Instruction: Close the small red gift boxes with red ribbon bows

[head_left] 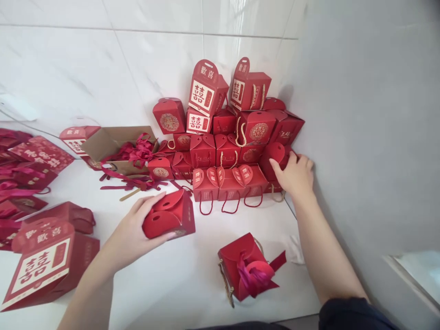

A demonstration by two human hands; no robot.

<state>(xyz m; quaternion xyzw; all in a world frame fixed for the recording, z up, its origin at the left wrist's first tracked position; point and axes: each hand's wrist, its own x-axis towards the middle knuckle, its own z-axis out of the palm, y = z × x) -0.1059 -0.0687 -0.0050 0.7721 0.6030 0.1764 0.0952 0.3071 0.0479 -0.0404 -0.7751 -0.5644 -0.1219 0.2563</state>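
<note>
"So, what is the left hand (137, 224) doing?"

"It's holding a small red box (170, 215) over the white table (192, 270), thumb along the near side and fingers across the far one. The palm covers one end, and I can't tell whether the bottom touches the table."

"And the right hand (298, 173)?"

"Up at the right end of the pile, touching a dark red box (270, 161). Thumb and fingers are spread apart around it, but the fingertips bend out of sight, so I can't say whether they grip it. The hand also covers part of that box."

"What lies between the arms?"

"A box with a ribbon (254, 279), nearer the person. Its bow hides much of the top, and one rope handle is mostly behind it."

"Can you see into the carton (103, 149)?"

"Partly. Loose ribbons (139, 150) fill what shows; the floor is covered. A flat wooden stick (129, 194) lies in front."

"Anything cut off?"

"The stack of boxes on the left (20, 174) runs past the edge. The dark sleeve (350, 314) is cropped at the bottom, and the white scrap (296, 250) beside the right forearm is too blurred to name."
</note>
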